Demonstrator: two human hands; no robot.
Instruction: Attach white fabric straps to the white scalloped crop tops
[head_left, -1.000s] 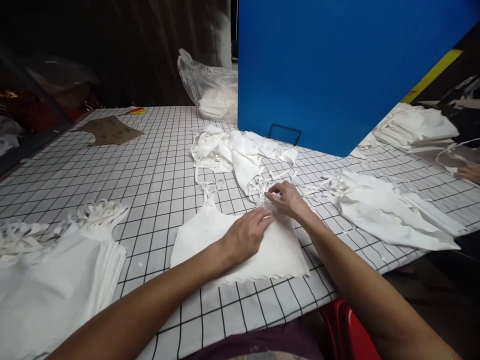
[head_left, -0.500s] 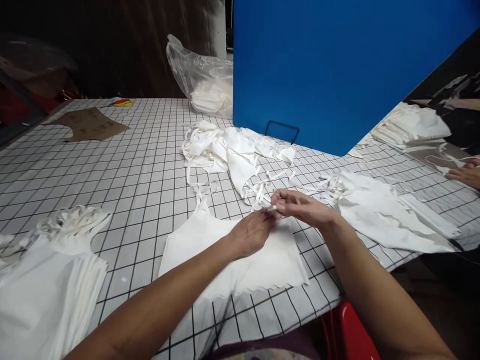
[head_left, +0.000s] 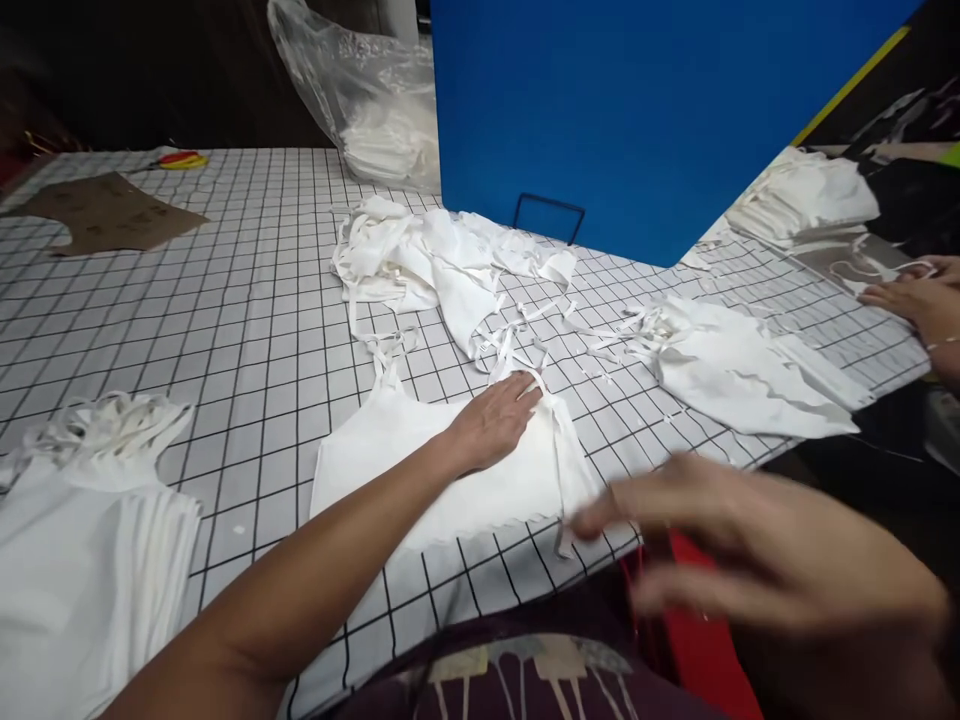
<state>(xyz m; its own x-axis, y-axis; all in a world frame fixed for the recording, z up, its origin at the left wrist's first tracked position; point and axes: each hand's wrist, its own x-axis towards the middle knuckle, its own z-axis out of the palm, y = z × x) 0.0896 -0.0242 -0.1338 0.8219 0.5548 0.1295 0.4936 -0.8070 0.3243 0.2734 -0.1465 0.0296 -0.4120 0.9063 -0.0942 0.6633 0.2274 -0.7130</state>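
The white garment piece [head_left: 450, 470] under the left hand [head_left: 491, 425] is thin matt cloth, smooth, with a scalloped lower edge; the strap heap [head_left: 442, 265] looks like the same soft woven stuff; the bench [head_left: 247, 330] wears a smooth, faintly shiny gridded covering, perhaps vinyl; the bag [head_left: 360, 90] is clear crinkled glossy plastic; the pattern piece [head_left: 105, 210] is dull brown card; the blue board [head_left: 637, 110] is flat and matt.

Right hand [head_left: 720, 545] motion-blurred at four o'clock, fingers perhaps spread, white stack [head_left: 82, 570] cut off at eight o'clock, another person's hand [head_left: 919, 300] clipped at three o'clock
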